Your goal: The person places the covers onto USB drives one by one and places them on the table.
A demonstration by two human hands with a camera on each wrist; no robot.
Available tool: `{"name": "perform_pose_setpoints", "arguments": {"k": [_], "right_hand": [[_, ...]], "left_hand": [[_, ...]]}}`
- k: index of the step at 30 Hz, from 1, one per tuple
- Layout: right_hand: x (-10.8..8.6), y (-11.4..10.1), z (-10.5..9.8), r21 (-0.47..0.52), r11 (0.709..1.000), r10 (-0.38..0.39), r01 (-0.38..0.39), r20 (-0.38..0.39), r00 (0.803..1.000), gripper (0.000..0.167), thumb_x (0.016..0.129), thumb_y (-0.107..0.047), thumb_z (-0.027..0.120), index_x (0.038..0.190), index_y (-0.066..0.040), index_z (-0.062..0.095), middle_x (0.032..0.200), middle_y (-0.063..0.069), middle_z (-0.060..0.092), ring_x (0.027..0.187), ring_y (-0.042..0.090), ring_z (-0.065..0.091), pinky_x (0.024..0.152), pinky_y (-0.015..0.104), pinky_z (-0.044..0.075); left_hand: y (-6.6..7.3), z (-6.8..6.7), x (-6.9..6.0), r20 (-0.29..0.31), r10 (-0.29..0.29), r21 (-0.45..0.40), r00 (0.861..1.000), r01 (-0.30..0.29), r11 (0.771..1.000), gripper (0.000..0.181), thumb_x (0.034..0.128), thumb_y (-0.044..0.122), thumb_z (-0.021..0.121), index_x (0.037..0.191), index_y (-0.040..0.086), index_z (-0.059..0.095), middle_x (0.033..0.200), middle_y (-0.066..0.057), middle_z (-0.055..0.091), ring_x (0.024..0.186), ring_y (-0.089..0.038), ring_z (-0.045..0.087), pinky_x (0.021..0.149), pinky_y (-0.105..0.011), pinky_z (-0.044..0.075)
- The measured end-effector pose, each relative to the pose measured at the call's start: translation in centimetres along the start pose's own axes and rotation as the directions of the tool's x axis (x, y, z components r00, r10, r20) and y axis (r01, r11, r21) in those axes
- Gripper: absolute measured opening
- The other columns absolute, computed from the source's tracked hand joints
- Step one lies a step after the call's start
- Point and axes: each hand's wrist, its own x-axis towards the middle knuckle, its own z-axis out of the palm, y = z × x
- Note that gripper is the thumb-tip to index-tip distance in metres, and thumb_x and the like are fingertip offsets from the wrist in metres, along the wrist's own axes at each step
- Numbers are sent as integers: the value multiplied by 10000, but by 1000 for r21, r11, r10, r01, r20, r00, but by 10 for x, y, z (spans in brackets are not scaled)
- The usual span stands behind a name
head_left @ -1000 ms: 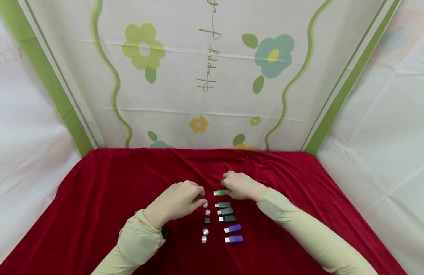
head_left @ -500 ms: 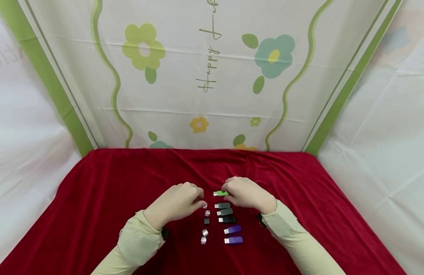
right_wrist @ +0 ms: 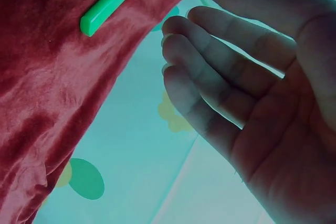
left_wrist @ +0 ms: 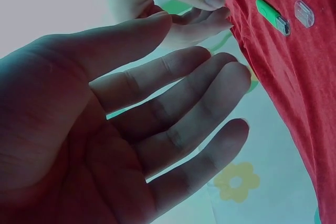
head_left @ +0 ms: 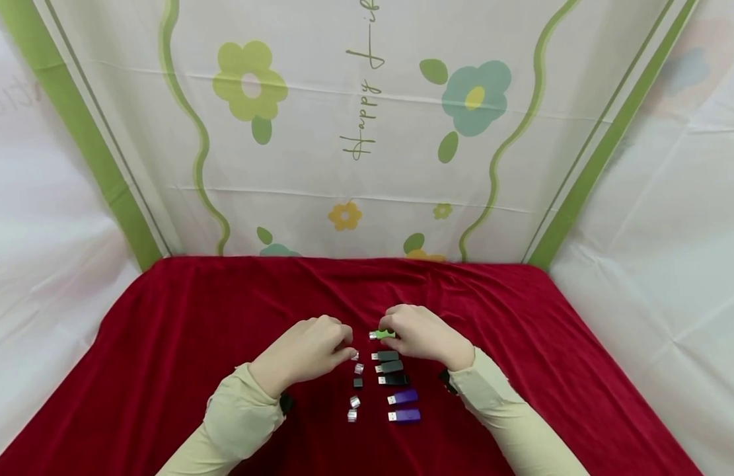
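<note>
A bright green USB stick point(head_left: 383, 335) lies on the red cloth, partly behind my right hand point(head_left: 426, 337) in the head view. The right wrist view shows that hand's fingers point(right_wrist: 184, 53) loosely bent, apart from the stick and holding nothing. My left hand point(head_left: 307, 347) hovers beside the caps with relaxed fingers point(left_wrist: 210, 103) and an unfilled palm. A clear cap point(head_left: 355, 356) sits just under its fingertips in the head view. Towards me lie a grey stick point(head_left: 385, 356), another grey stick point(head_left: 390, 366), a black stick point(head_left: 393, 380) and two purple sticks point(head_left: 404, 416).
Left of the sticks runs a column of small caps, including a clear cap point(head_left: 359, 369), a black cap point(head_left: 357, 383) and a clear cap point(head_left: 352, 416). Red cloth point(head_left: 224, 297) covers the table. A floral curtain point(head_left: 319, 132) hangs behind it.
My right hand has shifted slightly towards me, its forearm turning inward, and more of the green USB stick shows. The left hand has stayed in place.
</note>
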Motion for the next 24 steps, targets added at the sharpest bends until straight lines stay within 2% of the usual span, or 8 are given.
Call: {"name": "perform_pose_setpoints", "arguments": {"k": [7, 17, 24], "right_hand": [[1, -4, 7, -56, 998, -37, 39, 32, 999, 167, 781, -162, 822, 739, -174, 661, 670, -93, 492, 609, 48, 448, 548, 225, 430], [2, -5, 19, -87, 995, -51, 56, 60, 997, 296, 740, -110, 842, 639, -179, 572, 630, -108, 430, 574, 45, 413, 521, 216, 381], [3, -5, 23, -105, 992, -59, 65, 63, 996, 399, 715, -84, 830, 576, -220, 480, 607, -121, 414, 544, 43, 379, 502, 208, 365]], "left_hand": [[0, 0, 0, -7, 6, -5, 1000, -6, 1000, 92, 879, 215, 753, 840, 147, 704, 753, 78, 586, 601, -41, 505, 564, -230, 463], [1, -1, 0, -5, 8, -8, 1000, -8, 1000, 88, 882, 207, 750, 843, 142, 706, 756, 69, 590, 599, -40, 500, 561, -226, 458], [1, -1, -1, -2, 7, -7, 1000, -7, 1000, 90, 884, 208, 749, 836, 149, 701, 750, 66, 584, 594, -43, 488, 557, -230, 452]]}}
